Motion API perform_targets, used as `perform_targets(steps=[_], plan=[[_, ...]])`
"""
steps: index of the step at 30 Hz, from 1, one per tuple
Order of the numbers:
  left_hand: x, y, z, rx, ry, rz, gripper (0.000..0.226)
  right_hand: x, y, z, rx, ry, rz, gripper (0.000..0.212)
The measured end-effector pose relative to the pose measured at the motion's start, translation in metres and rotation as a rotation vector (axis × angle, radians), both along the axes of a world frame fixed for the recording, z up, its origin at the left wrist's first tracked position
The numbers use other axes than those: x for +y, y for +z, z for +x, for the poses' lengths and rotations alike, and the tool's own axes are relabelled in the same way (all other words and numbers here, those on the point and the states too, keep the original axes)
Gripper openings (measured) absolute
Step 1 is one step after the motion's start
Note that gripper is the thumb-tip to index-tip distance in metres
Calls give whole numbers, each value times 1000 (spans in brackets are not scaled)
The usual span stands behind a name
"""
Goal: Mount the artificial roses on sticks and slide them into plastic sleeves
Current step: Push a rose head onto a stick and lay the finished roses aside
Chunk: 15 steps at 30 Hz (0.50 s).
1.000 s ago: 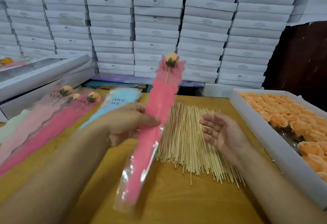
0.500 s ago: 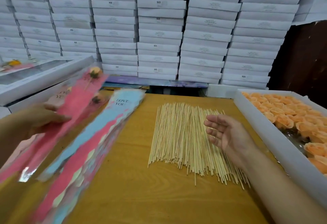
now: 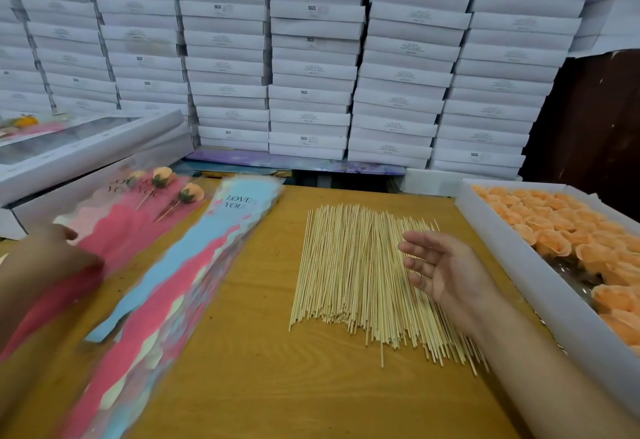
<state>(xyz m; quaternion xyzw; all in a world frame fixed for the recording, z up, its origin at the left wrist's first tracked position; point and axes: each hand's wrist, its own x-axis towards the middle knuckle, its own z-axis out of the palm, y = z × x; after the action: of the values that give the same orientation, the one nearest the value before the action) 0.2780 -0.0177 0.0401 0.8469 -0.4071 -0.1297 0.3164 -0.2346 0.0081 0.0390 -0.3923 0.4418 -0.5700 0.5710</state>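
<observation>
A few peach-coloured artificial roses on thin sticks (image 3: 162, 177) already lie inside pink plastic sleeves (image 3: 131, 227) at the far left of the yellow wooden table (image 3: 263, 369), so a small share of the work looks done. Much is left: the fanned heap of pale wooden sticks (image 3: 353, 272) is thick, the white tray (image 3: 540, 286) on the right is packed with loose peach rose heads (image 3: 568, 230), and a stack of empty blue and pink sleeves printed "LOVE YOU" (image 3: 194, 265) lies between the finished pieces and the sticks. The left hand (image 3: 45, 258) rests at the lower part of the filled pink sleeves; it is blurred, and I cannot tell whether its fingers grip one. The right hand (image 3: 446, 272) hovers over the sticks, palm turned inward, fingers spread loosely and holding nothing. The next rose and stick are, I judge, yet to be picked up
</observation>
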Motion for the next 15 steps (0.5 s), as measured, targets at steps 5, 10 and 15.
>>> perform_targets(steps=[5,10,15], plan=[[2,-2,-1,-93,-22,91,75,0,0,-1,-2,5,-11,28],[-6,8,-25,-266,-33,-2,70,0,0,0,30,1,-20,27],[2,24,-114,-305,-286,-242,53,3,0,3,53,9,-25,24]])
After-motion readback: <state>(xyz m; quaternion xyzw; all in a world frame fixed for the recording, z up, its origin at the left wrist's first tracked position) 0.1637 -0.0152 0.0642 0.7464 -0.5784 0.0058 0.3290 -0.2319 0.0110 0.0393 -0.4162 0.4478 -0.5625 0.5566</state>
